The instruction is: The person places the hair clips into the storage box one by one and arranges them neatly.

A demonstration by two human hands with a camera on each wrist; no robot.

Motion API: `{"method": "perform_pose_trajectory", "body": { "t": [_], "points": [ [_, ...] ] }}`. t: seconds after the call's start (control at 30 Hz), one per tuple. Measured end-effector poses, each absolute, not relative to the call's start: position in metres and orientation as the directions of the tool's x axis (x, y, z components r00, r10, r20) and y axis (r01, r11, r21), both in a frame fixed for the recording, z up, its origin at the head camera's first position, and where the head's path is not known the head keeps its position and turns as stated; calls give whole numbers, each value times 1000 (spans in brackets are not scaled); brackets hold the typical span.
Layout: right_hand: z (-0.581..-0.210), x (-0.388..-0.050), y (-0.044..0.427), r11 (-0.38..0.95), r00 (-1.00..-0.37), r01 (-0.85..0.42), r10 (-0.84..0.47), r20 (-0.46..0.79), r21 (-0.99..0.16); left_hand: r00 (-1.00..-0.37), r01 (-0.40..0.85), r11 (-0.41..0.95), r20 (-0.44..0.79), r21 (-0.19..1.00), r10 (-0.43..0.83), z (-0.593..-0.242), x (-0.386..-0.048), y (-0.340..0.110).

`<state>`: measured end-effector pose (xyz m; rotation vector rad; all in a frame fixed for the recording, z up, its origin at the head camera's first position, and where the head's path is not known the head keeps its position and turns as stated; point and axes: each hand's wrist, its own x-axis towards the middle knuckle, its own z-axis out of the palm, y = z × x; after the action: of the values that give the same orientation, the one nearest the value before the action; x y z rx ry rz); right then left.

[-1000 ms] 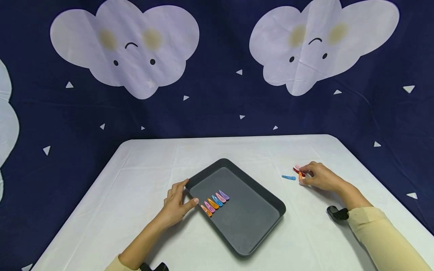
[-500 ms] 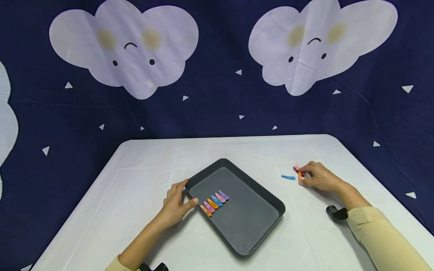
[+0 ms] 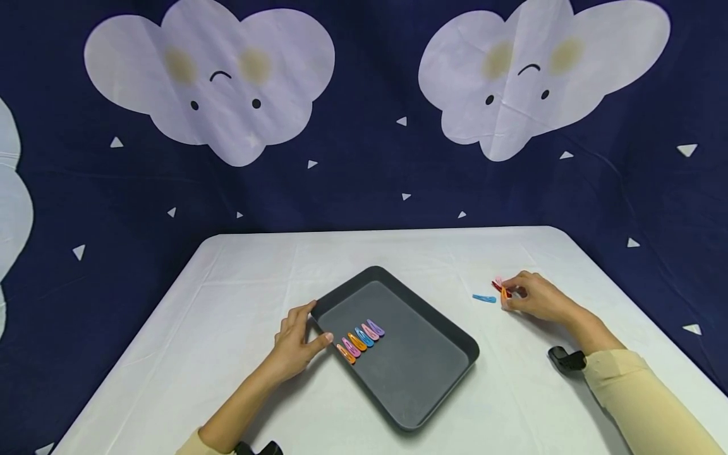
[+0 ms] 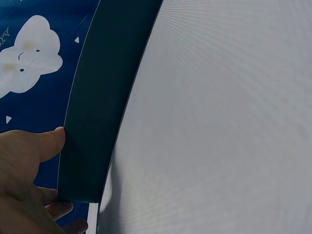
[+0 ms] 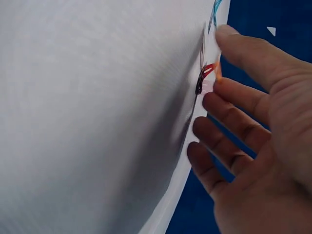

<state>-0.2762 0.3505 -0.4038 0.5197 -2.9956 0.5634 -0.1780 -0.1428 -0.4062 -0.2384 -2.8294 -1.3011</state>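
In the head view my left hand [image 3: 296, 344] rests against the left corner of a dark grey baking tray [image 3: 418, 385]. Its thumb touches the rim and its fingers lie along the outside. A row of several snap hair clips [image 3: 357, 342] lies in the tray near that side: orange, pink, blue and purple. My right hand [image 3: 537, 297] pinches an orange hair clip [image 3: 503, 296] between thumb and index finger, low over the table. Beside it are a red hair clip [image 3: 497, 287] and a pink clip [image 3: 498, 279], partly hidden by the fingers. A blue hair clip [image 3: 484, 298] lies just left.
The table has a white cloth [image 3: 256, 272]. Behind it hangs a dark blue curtain [image 3: 364, 183] with white clouds and triangles. Black camera mounts sit on both wrists, the right mount [image 3: 565, 359] close to the sleeve.
Almost nothing differs. The right hand stays at the loose clips with the orange hair clip in its fingers; the left hand and tray keep their places.
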Motion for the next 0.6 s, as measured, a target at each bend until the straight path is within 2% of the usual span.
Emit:
{"method": "perform_pose_trajectory", "body": {
  "t": [0.2, 0.6],
  "points": [
    [-393, -273, 344, 842, -929, -371, -332, 167, -392, -987, 154, 642, 88, 751, 134, -406, -178, -143],
    [-362, -273, 306, 760, -854, -517, -433, 288, -392, -987, 155, 642, 85, 751, 139, -407, -178, -143]
  ]
}}
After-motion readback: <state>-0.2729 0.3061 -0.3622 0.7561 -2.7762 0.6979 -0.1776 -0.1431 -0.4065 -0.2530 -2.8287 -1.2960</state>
